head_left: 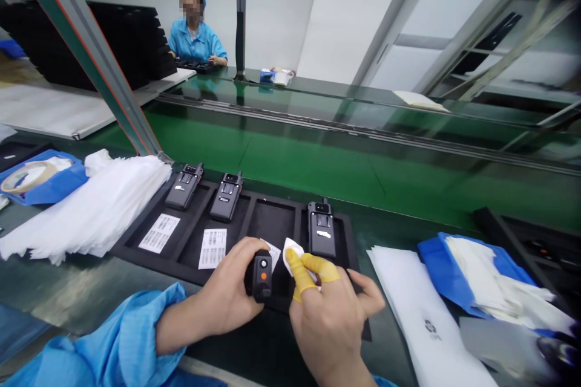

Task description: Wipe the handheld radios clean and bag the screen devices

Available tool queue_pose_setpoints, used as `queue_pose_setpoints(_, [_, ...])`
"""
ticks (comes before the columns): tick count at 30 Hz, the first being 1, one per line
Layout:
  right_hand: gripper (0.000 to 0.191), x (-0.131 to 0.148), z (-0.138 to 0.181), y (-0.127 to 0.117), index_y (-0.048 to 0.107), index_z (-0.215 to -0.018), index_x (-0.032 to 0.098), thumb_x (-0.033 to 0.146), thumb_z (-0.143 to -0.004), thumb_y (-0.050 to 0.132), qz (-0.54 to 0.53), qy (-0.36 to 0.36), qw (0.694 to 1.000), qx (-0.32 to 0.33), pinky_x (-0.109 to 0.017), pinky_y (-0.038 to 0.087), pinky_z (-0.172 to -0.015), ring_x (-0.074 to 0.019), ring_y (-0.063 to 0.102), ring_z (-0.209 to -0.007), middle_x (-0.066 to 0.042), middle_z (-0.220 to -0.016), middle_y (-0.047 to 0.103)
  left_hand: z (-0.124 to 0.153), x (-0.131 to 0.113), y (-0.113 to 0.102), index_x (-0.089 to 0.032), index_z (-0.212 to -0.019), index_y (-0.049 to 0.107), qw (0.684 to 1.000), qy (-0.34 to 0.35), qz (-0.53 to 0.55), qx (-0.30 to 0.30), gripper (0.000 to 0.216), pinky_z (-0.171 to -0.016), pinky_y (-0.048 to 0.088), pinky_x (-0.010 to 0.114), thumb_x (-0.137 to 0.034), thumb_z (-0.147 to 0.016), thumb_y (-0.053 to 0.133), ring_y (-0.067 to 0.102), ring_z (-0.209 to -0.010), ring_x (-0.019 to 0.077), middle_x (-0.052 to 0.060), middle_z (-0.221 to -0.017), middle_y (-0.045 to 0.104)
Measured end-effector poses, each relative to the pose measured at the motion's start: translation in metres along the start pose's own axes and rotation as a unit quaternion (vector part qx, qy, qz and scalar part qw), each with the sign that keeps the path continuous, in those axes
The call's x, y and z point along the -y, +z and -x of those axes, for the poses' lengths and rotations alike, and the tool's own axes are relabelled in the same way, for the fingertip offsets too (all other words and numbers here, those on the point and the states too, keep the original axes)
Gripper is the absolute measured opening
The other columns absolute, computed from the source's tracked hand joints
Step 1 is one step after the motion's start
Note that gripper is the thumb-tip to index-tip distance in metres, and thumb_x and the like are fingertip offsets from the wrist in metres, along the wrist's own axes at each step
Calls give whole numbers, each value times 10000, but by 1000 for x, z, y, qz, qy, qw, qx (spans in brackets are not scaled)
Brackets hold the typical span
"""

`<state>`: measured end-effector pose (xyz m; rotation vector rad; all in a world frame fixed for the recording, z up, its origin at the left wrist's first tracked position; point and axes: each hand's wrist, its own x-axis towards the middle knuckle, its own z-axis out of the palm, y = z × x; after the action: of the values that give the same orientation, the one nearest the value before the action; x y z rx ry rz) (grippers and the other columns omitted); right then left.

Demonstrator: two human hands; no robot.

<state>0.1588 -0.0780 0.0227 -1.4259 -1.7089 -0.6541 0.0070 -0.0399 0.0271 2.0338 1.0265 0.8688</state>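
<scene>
Black device [262, 275] upright in curled left hand [227, 296]

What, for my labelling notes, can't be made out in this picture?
Head view only:
Black device in the left hand: its sides are hidden by the fingers.
White wipe in the right hand: mostly hidden behind the yellow-capped fingers.
Labels in the tray: print too small.
Dark thing, bottom right corner: blurred, cut by the edge.

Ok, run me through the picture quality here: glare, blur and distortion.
Head view: even light, soft shadows; the far green ledge shines with reflections; wide-angle stretch tilts the frame bars; the lower right corner smears and darkens past the blue bag; centre is sharp, the left hand holding the black device and the right hand the white wipe.
</scene>
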Motion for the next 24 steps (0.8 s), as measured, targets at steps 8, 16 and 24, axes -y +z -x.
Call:
queue_pose_setpoints(8, [357, 10, 6, 3, 637, -899, 193, 21, -871, 325, -88, -38, 995, -3, -390, 270, -846, -117, 543, -728, -11, -815, 654, 0, 1, 1, -220, -1017, 460, 1000, -6, -2, 9, 487, -797, 468, 330, -7, -589, 552, 560, -915, 205, 29, -990, 553])
queue_pose_setpoints(16, [288, -18, 17, -1, 643, -861, 226, 19, -799, 452, 8, 13, 1000, 0, -377, 277, -830, -97, 502, -653, -9, -821, 641, 2, -1, 4, -214, -1059, 451, 999, 47, -23, -12, 566, -831, 469, 335, 21, -545, 474, 555, -955, 202, 44, -1020, 537])
queue_pose_setpoints(24, [216, -63, 57, -2, 581, -756, 196, 15, -736, 464, 22, 45, 999, 17, -392, 293, -821, -115, 538, -675, -27, -864, 635, -6, -9, -5, -206, -1042, 474, 996, -32, -77, 26, 536, -791, 472, 316, -22, -540, 517, 579, -892, 202, 33, -987, 569])
